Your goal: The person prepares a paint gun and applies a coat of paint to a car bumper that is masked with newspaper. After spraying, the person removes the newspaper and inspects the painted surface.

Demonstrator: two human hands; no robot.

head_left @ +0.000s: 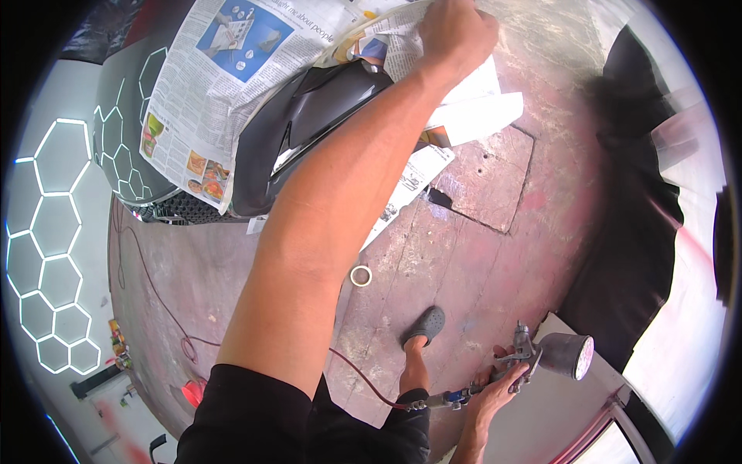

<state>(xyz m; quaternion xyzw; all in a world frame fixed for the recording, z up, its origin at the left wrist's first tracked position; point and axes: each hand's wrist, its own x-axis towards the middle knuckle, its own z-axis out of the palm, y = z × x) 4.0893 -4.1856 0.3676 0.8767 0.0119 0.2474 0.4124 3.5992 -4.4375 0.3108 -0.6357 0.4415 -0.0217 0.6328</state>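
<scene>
Far left: wall-mounted grid of white hexagonal light strips [56, 216]. Next, a sheet of printed newspaper [224, 100] lies over the car body, edge running along a glossy dark-grey car panel [309, 116], which is left exposed at upper centre; more paper sits on its right side.

Step in hand looks like tending the masking around that panel, gun parked in the other hand. To do it well: work the paper edge flat, leave no loose flaps or gaps, keep forearm and sleeve off the gloss. Keep the nozzle aimed away, trigger free and hose slack.

Left hand [464, 39] is at the top, by the right-hand paper. Fingers look bent, but the frame edge and the hand's own back hide the tips; can't tell how far open they are or whether they pinch paper.

Below, a pale tape ring [361, 284] lies on the floor, near a grey clog [427, 323].

Right hand [498, 394], lower right: fingers wrapped round the handle of a metal spray gun [525, 352] with silver cup [568, 356], out to the side, well apart from the panel. Brown-red hose [363, 377] feeds it.
</scene>
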